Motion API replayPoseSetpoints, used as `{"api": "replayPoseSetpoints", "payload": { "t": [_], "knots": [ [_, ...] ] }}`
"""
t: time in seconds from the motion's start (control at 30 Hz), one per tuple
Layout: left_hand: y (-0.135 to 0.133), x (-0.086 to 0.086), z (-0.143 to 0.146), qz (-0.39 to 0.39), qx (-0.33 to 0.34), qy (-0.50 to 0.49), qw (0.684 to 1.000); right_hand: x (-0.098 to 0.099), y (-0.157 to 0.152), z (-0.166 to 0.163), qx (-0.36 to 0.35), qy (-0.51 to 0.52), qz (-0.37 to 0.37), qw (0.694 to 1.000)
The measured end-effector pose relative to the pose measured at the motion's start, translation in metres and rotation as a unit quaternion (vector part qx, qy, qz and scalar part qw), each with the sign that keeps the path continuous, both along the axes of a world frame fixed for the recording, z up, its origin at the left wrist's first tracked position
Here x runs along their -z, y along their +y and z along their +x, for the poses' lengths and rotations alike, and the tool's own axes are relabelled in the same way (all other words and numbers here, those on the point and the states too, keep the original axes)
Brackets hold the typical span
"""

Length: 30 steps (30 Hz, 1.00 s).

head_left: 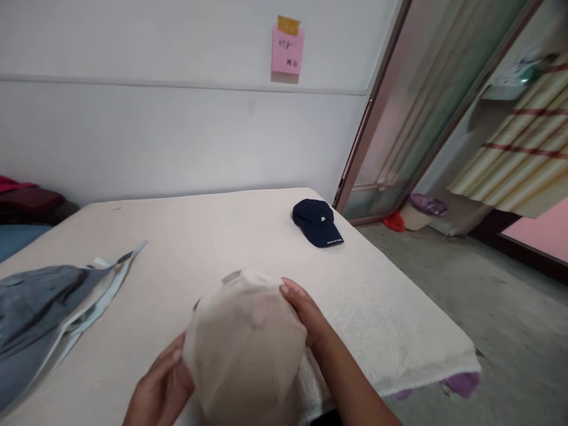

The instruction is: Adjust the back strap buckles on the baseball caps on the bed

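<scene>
A beige baseball cap [248,349] is held between my two hands near the front of the table, its crown and top button facing me. My left hand [164,381] grips its left side, with the fingertips partly hidden by the cap. On the far right side of the crown, my right hand [304,310] has its fingers closed on the fabric. Further back lies a navy baseball cap [316,220] with small white lettering, its brim pointing toward the right front. A grey-blue hat [48,302] with pale straps rests at the left.
A white textured cloth [390,331] covers the table. Behind it is a white wall [177,136] with a pink note [287,52] taped on. Dark red and blue fabric [31,204] sits at the far left. Beyond the right edge are a sliding door [399,118] and a lined bin [419,212].
</scene>
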<state>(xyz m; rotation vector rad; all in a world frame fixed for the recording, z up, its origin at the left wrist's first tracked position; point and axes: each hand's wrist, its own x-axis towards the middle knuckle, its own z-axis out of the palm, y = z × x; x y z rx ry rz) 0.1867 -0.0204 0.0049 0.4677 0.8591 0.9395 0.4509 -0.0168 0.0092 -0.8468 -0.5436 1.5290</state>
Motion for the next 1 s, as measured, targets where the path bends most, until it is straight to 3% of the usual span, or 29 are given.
{"api": "replayPoseSetpoints", "payload": {
  "t": [0.07,0.17,0.27,0.33,0.43,0.63,0.73,0.83,0.9,1.0],
  "knots": [
    [0.006,-0.010,-0.001,-0.056,-0.071,-0.008,0.996,0.001,0.000,-0.015,-0.076,-0.025,0.009,0.997],
    [0.012,-0.016,0.001,-0.050,-0.080,0.004,0.996,0.000,0.001,-0.031,-0.123,-0.048,0.015,0.991],
    [0.019,-0.017,0.005,0.019,-0.064,0.009,0.998,-0.001,0.001,-0.035,-0.120,-0.025,0.012,0.992],
    [0.025,-0.019,0.006,0.023,-0.078,0.004,0.997,-0.001,0.001,-0.034,-0.114,0.010,0.014,0.993],
    [0.028,-0.022,0.005,-0.035,-0.092,-0.008,0.995,0.000,0.001,-0.035,-0.095,0.068,0.016,0.993],
    [0.022,-0.022,-0.002,-0.147,0.020,-0.004,0.989,0.006,0.006,-0.046,-0.011,0.123,0.005,0.992],
    [0.025,-0.018,-0.006,-0.109,0.041,-0.017,0.993,0.007,0.007,-0.051,0.020,0.127,-0.006,0.992],
    [0.030,-0.015,-0.007,-0.014,0.023,0.009,1.000,0.005,0.004,-0.052,-0.010,0.106,-0.011,0.994],
    [0.033,-0.013,-0.007,0.037,-0.008,0.061,0.997,0.002,0.003,-0.050,-0.051,0.060,-0.011,0.997],
    [0.037,-0.009,-0.008,0.038,-0.055,0.185,0.981,-0.001,0.003,-0.044,-0.068,-0.014,-0.012,0.998]
  ]
}}
